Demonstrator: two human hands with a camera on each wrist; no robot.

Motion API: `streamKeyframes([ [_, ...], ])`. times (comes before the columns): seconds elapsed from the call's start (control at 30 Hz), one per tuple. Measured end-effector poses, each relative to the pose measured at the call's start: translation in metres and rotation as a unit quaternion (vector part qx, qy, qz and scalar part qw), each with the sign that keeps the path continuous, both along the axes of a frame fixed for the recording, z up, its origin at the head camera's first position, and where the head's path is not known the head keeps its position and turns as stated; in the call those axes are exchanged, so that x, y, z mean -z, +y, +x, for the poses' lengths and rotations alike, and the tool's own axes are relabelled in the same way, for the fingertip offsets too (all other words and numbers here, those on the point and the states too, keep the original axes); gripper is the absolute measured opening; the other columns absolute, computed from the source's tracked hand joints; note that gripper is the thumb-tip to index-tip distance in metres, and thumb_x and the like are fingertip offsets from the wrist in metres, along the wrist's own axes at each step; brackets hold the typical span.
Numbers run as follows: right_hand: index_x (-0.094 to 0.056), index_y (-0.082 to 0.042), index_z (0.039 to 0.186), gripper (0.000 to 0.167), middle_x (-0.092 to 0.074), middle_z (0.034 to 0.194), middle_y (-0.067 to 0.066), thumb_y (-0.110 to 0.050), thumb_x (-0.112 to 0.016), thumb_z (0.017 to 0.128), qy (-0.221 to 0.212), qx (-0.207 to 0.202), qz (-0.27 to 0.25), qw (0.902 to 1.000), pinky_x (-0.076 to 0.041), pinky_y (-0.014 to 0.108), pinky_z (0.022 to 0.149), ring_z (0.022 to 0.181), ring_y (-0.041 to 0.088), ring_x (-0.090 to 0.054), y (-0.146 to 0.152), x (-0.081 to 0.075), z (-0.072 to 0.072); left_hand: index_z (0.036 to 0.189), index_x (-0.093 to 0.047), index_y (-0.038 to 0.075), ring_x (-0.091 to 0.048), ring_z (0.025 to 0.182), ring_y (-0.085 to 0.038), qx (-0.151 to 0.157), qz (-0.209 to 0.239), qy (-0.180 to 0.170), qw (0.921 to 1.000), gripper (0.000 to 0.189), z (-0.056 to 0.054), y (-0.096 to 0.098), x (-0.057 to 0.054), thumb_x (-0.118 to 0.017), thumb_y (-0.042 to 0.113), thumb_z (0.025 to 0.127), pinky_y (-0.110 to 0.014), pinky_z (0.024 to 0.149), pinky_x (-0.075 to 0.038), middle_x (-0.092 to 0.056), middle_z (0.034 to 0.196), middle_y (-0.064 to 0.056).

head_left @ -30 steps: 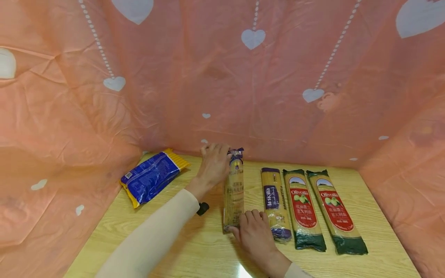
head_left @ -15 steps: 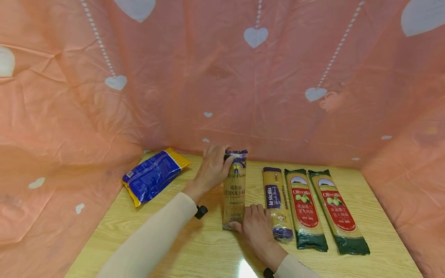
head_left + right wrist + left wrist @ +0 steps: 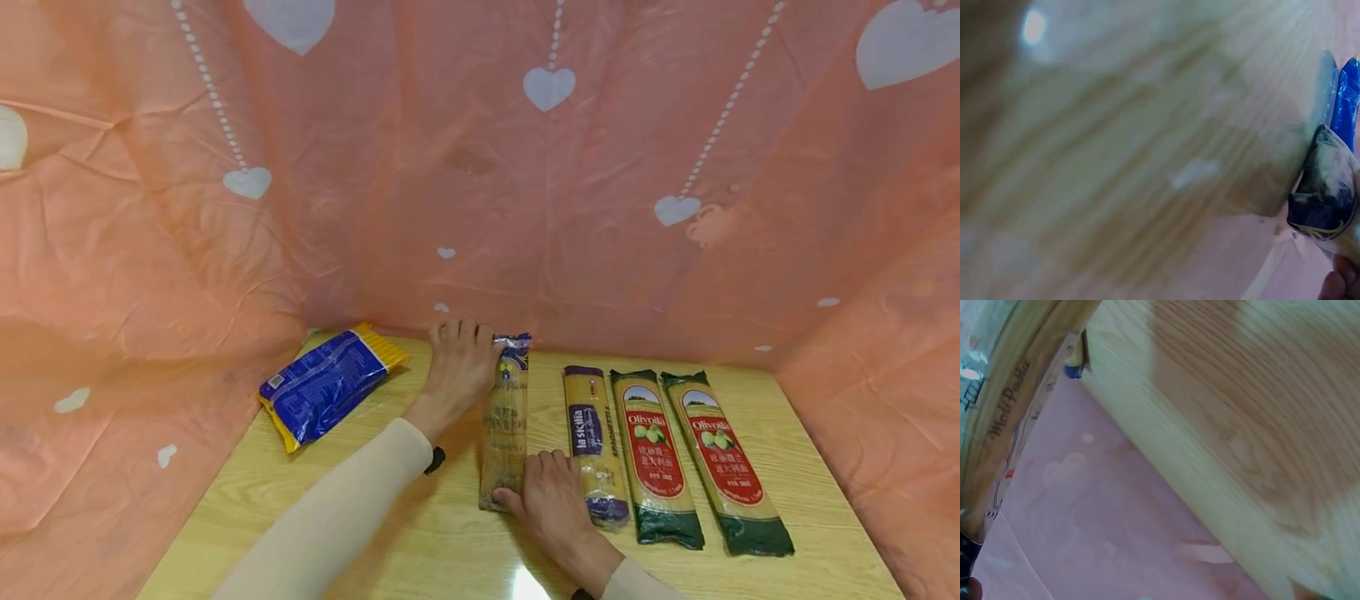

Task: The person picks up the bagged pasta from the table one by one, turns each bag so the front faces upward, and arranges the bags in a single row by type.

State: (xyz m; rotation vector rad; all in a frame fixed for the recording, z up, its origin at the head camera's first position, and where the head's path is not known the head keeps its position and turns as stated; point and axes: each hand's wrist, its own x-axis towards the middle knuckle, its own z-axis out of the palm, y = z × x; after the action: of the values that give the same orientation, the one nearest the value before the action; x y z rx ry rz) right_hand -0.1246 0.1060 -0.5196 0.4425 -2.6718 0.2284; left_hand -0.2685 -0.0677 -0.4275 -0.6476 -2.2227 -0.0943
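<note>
Two Olivoila packs (image 3: pixel 656 454) (image 3: pixel 723 458) right of Moli pack (image 3: pixel 506 425), head view only; left hand (image 3: pixel 460 367) grips its top, right hand (image 3: pixel 555 504) its base.

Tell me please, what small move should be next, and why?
With the left grip on its far end and the right grip on its near end, the held pasta pack should probably be eased slightly rightward, because a strip of table shows between it and the la sicilia pack.
</note>
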Motion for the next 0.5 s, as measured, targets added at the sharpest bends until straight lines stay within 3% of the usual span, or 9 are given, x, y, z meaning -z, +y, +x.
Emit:
streamKeyframes([
  [0.13, -0.051, -0.011, 0.076, 0.059, -0.045, 0.071, 0.003, -0.062, -0.081, 0.081, 0.051, -0.013, 0.009, 0.9986, -0.032, 0.039, 0.072, 0.071, 0.023, -0.042, 0.012, -0.005, 0.002, 0.096, -0.057, 0.003, -0.045, 0.09, -0.033, 0.007, -0.013, 0.0, 0.9999, 0.032, -0.004, 0.01, -0.002, -0.052, 0.031, 0.112, -0.054, 0.088, -0.035, -0.05, 0.091, -0.013],
  [0.27, -0.048, -0.013, 0.074, 0.061, -0.039, 0.07, 0.0, -0.063, -0.083, 0.078, 0.073, -0.009, 0.032, 0.9967, -0.031, 0.038, 0.07, 0.069, 0.022, -0.037, 0.022, -0.013, 0.004, 0.096, -0.058, 0.003, -0.043, 0.09, -0.033, 0.006, -0.019, -0.047, 0.9987, 0.033, -0.009, 0.018, -0.007, -0.049, 0.03, 0.113, -0.054, 0.089, -0.033, -0.048, 0.089, -0.013],
  [0.37, -0.049, -0.013, 0.073, 0.061, -0.04, 0.069, -0.001, -0.064, -0.082, 0.08, 0.046, 0.002, 0.038, 0.9982, -0.032, 0.037, 0.069, 0.069, 0.021, -0.038, 0.025, -0.017, 0.006, 0.1, -0.061, 0.003, -0.046, 0.093, -0.035, -0.004, -0.041, -0.098, 0.9943, 0.037, -0.014, 0.026, -0.004, -0.044, 0.032, 0.114, -0.056, 0.092, -0.037, -0.051, 0.093, -0.014],
  [0.5, -0.054, -0.013, 0.074, 0.057, -0.049, 0.071, 0.001, -0.062, -0.08, 0.084, -0.028, 0.012, 0.023, 0.9993, -0.033, 0.037, 0.069, 0.072, 0.021, -0.045, 0.028, -0.021, 0.01, 0.104, -0.061, 0.003, -0.051, 0.1, -0.037, -0.012, -0.065, -0.16, 0.9848, 0.041, -0.023, 0.039, 0.006, -0.04, 0.036, 0.115, -0.06, 0.098, -0.041, -0.056, 0.101, -0.017],
])
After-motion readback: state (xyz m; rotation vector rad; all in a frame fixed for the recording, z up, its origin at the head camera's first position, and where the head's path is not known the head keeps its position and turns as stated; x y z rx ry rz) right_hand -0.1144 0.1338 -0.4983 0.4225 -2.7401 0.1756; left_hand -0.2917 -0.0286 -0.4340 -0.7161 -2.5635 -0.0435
